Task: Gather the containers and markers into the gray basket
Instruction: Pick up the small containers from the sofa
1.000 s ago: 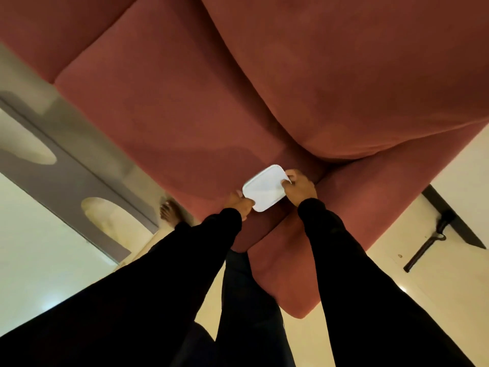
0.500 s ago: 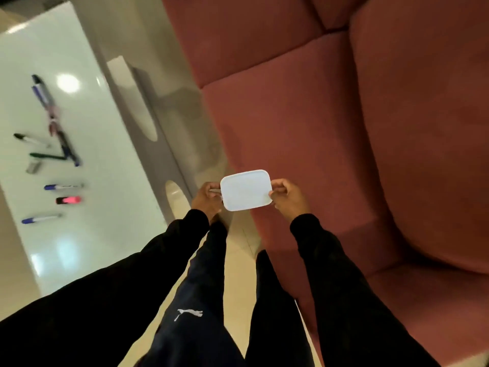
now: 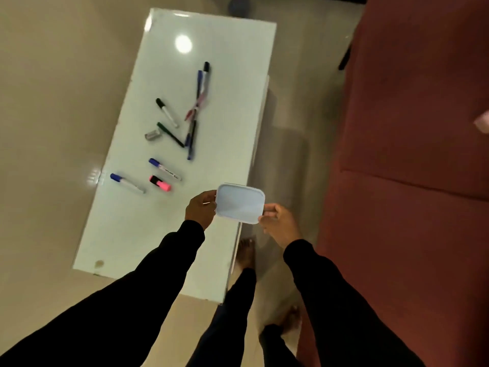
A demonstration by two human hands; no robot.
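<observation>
I hold a white rectangular container [image 3: 240, 203] between both hands, above the near right edge of the white table [image 3: 148, 234]. My left hand [image 3: 201, 210] grips its left side and my right hand [image 3: 275, 218] pinches its right side. Several markers lie on the table: a pink highlighter [image 3: 160, 183], two blue-capped markers [image 3: 127, 183] [image 3: 164, 169], a black-capped marker [image 3: 166, 112], a green pen [image 3: 170, 134] and a crossed bundle of pens [image 3: 197, 107]. No gray basket is in view.
A small grey object [image 3: 153, 135] lies by the green pen. A dark red sofa [image 3: 412, 168] fills the right side, with a pale object [image 3: 482, 123] at its edge. Between table and sofa runs a strip of beige floor [image 3: 285, 144] with my bare feet.
The view has swung left from the sofa to the table. Both hands carried the container away from the sofa cushion to above the table's edge.
</observation>
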